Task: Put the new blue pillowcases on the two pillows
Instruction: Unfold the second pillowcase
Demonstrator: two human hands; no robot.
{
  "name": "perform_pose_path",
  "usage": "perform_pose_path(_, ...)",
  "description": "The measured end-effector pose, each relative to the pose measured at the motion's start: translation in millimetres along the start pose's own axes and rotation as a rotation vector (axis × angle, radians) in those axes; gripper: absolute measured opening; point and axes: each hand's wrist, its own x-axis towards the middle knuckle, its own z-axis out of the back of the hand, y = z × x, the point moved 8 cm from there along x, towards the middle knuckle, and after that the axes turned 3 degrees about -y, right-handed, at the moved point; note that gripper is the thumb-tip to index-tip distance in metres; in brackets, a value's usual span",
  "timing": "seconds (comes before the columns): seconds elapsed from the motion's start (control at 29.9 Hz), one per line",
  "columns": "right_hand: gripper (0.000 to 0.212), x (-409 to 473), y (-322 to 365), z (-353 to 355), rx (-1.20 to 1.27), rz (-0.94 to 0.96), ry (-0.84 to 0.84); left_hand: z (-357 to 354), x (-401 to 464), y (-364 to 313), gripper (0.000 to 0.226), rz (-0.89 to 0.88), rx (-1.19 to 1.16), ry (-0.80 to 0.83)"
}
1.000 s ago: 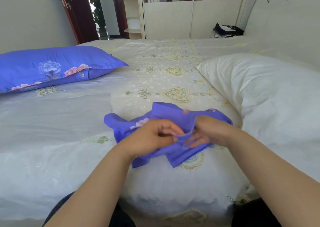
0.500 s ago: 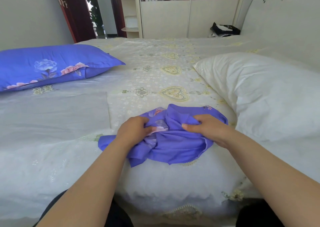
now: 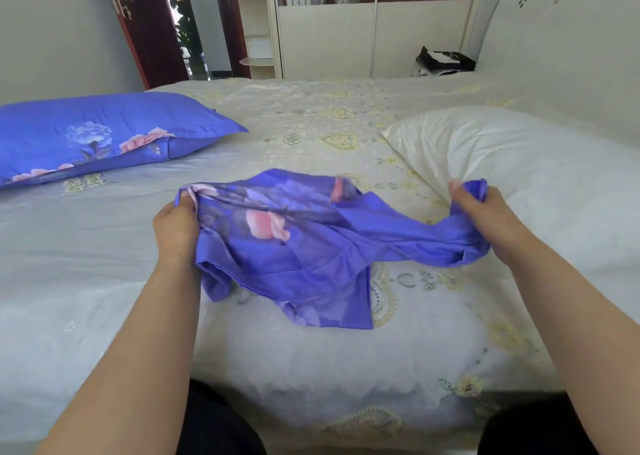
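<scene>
Both hands are on the loose blue pillowcase (image 3: 304,246), which is stretched out sideways across the near middle of the bed (image 3: 104,281). The left hand (image 3: 176,227) has one bunched end pinched between thumb and curled fingers, and the right hand (image 3: 485,219) is gripping the other end, fingers wrapped round a wad of fabric. That right end sits right up against the front edge of the bare white pillow (image 3: 519,177), which lies along the right side of the bed. The case sags in the middle, with a pink flower print showing, and its lower flap drapes onto the bedspread toward the near edge.

The other pillow (image 3: 104,135) is over by the left edge of the bed and already wears its blue floral case, well apart from the hands.

At the far right corner of the bed there's a dark bundle (image 3: 443,61), can't tell what it is. Past the far edge stands a wardrobe (image 3: 346,38), with an open door (image 3: 145,28) off to the left.
</scene>
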Motion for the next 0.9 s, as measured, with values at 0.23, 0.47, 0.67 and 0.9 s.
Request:
perform_pose_path(0.23,0.082,-32,18,-45,-0.782,0.418,-0.052,-19,-7,12,0.038,-0.046,0.060,0.266)
perform_pose_path(0.47,0.046,-52,5,-115,-0.672,0.333,0.368,-29,-23,3,0.044,0.031,-0.199,0.374)
perform_pose_path(0.67,0.025,-23,30,-80,0.536,-0.007,0.173,19,1,15,0.039,0.045,-0.409,0.025)
perform_pose_path(0.9,0.029,-36,73,-6,0.466,0.352,-0.493,31,-2,9,0.046,0.002,-0.590,-0.004)
